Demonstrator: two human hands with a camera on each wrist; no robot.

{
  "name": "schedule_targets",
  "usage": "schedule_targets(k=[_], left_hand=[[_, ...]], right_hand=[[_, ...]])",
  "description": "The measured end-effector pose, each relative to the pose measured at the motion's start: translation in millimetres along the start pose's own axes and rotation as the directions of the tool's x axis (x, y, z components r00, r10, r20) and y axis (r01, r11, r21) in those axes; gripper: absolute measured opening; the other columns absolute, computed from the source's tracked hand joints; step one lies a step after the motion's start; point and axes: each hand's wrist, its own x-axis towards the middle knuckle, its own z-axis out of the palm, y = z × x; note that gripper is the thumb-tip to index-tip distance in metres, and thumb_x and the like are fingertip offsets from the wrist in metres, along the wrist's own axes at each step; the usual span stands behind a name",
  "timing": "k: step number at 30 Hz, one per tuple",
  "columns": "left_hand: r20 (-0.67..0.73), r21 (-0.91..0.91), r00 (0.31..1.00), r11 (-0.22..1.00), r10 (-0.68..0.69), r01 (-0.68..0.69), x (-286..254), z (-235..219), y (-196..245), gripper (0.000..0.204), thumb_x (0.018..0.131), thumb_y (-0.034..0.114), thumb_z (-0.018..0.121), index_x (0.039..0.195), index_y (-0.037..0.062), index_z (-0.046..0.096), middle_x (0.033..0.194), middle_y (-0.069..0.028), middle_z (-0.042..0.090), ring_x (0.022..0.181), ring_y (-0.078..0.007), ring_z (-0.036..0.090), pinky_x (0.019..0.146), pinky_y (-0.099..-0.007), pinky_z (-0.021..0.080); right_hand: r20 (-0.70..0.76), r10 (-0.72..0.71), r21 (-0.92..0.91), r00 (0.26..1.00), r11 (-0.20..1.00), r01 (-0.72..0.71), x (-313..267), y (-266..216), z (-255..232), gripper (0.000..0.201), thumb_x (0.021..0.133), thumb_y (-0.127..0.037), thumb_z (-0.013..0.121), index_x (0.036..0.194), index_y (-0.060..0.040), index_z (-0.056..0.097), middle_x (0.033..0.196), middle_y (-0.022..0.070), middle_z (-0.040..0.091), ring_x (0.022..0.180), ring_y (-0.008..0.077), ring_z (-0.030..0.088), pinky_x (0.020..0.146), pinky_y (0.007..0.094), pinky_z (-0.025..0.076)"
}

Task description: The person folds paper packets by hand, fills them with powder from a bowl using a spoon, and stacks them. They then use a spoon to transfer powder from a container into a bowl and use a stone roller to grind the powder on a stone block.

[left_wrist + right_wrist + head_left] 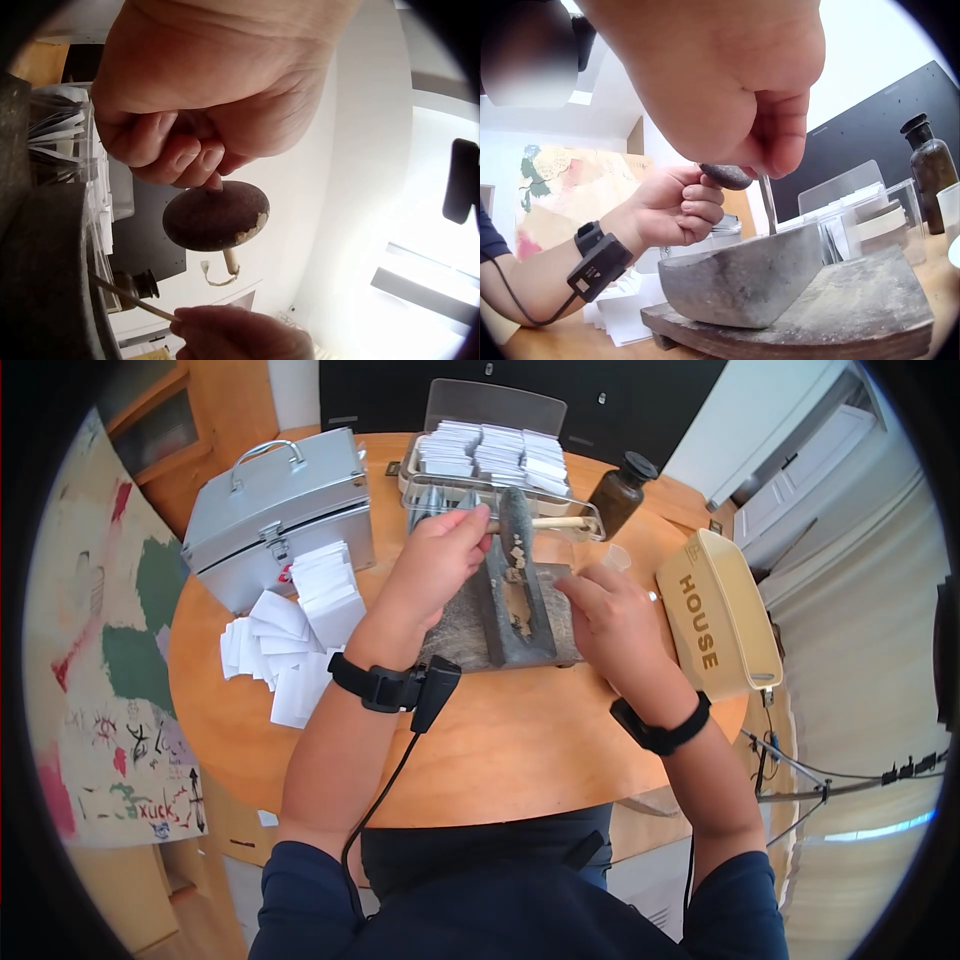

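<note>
My left hand (440,555) grips one side of the wooden axle of a dark grinding wheel (216,214), held up over the far end of a stone grinding trough (742,277). The axle's other end (563,522) sticks out to the right. Pale brown residue clings to the wheel's rim. Between the fingertips of my right hand (620,615) is a thin stick (768,206), its lower end reaching down at the trough's rim. Pale brown crumbs (517,600) lie along the trough's hollow. Beneath the trough is a worn grey board (855,307).
White paper packets (330,600) and a silver case (280,510) stand left. Behind are a clear-lidded box of packets (495,455) and a brown glass bottle (622,495). A cream HOUSE bin (715,615) and small clear cup (617,558) are right.
</note>
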Motion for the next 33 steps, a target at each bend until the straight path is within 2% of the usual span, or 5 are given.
schedule_targets(k=[5, 8, 13, 23, 33], left_hand=[[0.027, 0.025, 1.0, 1.0, 0.003, -0.004, 2, -4, -2, 0.033, 0.103, 0.035, 0.05, 0.086, 0.0067, 0.055, 0.06, 0.0096, 0.035, 0.052, -0.0021, 0.027, 0.048, -0.0194, 0.023], [0.023, 0.032, 1.0, 0.999, -0.007, 0.006, 3, -4, -2, 0.033, 0.103, 0.035, 0.049, 0.086, 0.0069, 0.055, 0.06, 0.0096, 0.035, 0.052, -0.0022, 0.027, 0.048, -0.0195, 0.023], [0.018, 0.036, 1.0, 0.999, -0.015, 0.014, 1, -1, -2, 0.033, 0.103, 0.034, 0.049, 0.085, 0.0073, 0.054, 0.06, 0.0094, 0.035, 0.052, -0.0024, 0.027, 0.048, -0.0194, 0.022], [0.017, 0.05, 1.0, 0.999, -0.02, 0.019, 4, -4, -4, 0.032, 0.103, 0.035, 0.049, 0.085, 0.008, 0.054, 0.059, 0.0094, 0.035, 0.052, -0.0023, 0.027, 0.047, -0.0197, 0.021], [0.008, 0.037, 1.0, 0.999, -0.018, 0.018, 3, 0, -3, 0.031, 0.103, 0.034, 0.05, 0.087, 0.008, 0.056, 0.06, 0.01, 0.036, 0.052, -0.0028, 0.027, 0.048, -0.0198, 0.022]], right_hand=[[0.028, 0.042, 0.016, 0.999, 0.999, -0.042, -4, 1, -7, 0.018, 0.071, 0.006, 0.064, 0.086, -0.0039, 0.067, 0.077, 0.0093, 0.06, 0.071, 0.0291, 0.062, 0.062, 0.0388, 0.051], [-0.094, -0.007, 0.0, 0.996, 1.0, 0.007, 0, 1, -9, 0.018, 0.072, 0.007, 0.063, 0.086, -0.0039, 0.066, 0.077, 0.009, 0.06, 0.07, 0.0288, 0.062, 0.061, 0.039, 0.051], [-0.002, 0.002, 0.023, 1.0, 1.0, -0.002, -4, -5, -7, 0.018, 0.07, 0.007, 0.062, 0.084, -0.0033, 0.065, 0.078, 0.0092, 0.061, 0.07, 0.0289, 0.061, 0.061, 0.0383, 0.051], [-0.081, -0.03, -0.075, 0.996, 0.997, 0.024, 4, 0, 6, 0.016, 0.071, 0.003, 0.062, 0.086, -0.0029, 0.066, 0.076, 0.0096, 0.058, 0.07, 0.0277, 0.061, 0.061, 0.0384, 0.051], [-0.009, -0.017, -0.075, 1.0, 0.997, 0.016, 4, -5, 1, 0.007, 0.072, 0.001, 0.062, 0.077, -0.0028, 0.064, 0.072, 0.0102, 0.056, 0.067, 0.0286, 0.06, 0.059, 0.0397, 0.05]])
